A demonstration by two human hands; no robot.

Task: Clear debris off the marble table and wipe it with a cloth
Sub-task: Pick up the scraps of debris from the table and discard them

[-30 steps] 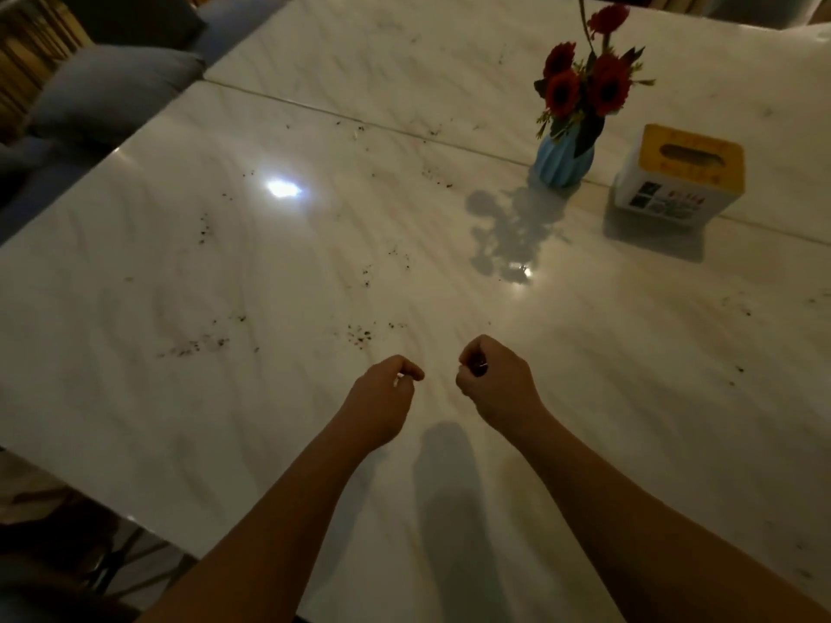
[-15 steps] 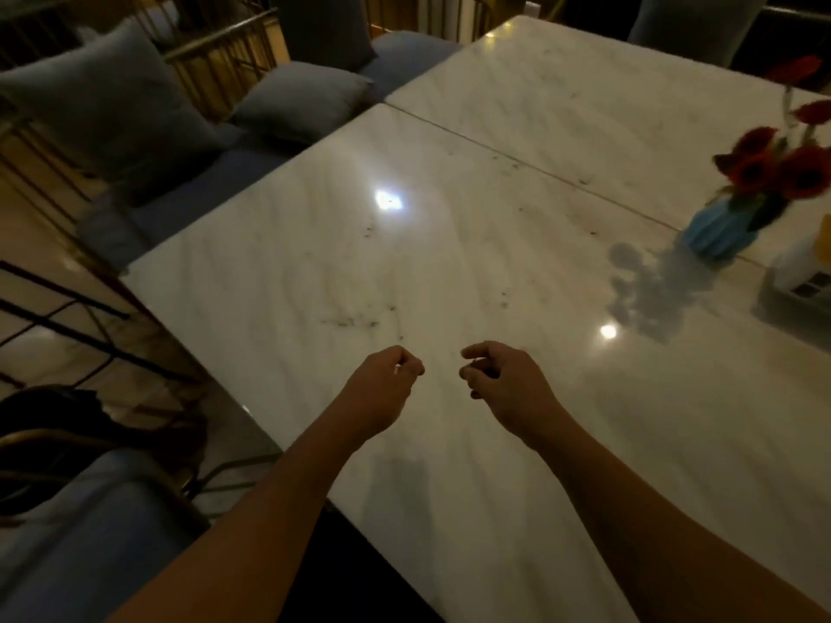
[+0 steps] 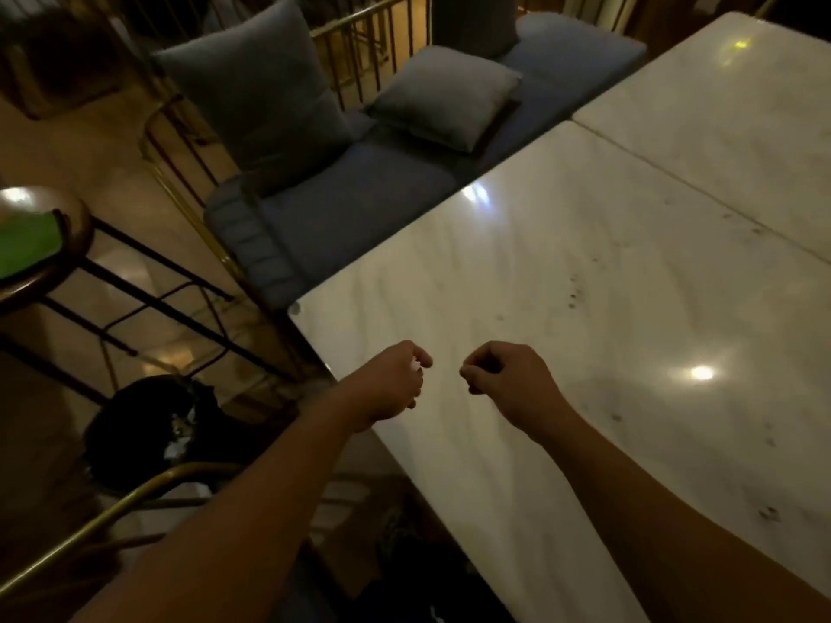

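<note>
The white marble table [image 3: 562, 272] fills the right half of the view, with a seam to a second slab [image 3: 719, 119] behind it. Small dark crumbs [image 3: 574, 293] lie scattered across the marble, with more near the right edge [image 3: 769, 512]. My left hand [image 3: 391, 384] hovers over the table's near left corner, its fingers pinched on a small white scrap [image 3: 416, 365]. Just to its right, my right hand [image 3: 508, 382] is curled into a loose fist above the marble; I see nothing in it.
On the floor to the left of the table sits a black bin bag [image 3: 153, 424] with pale scraps inside. A green cloth [image 3: 24, 245] lies on a round stool at far left. A blue bench with grey cushions [image 3: 443, 96] runs along the far side.
The view has swung left, so the vase and tissue box are out of sight and the floor, bin bag and stool have appeared. Both hands keep their pose, now over the table's left corner.
</note>
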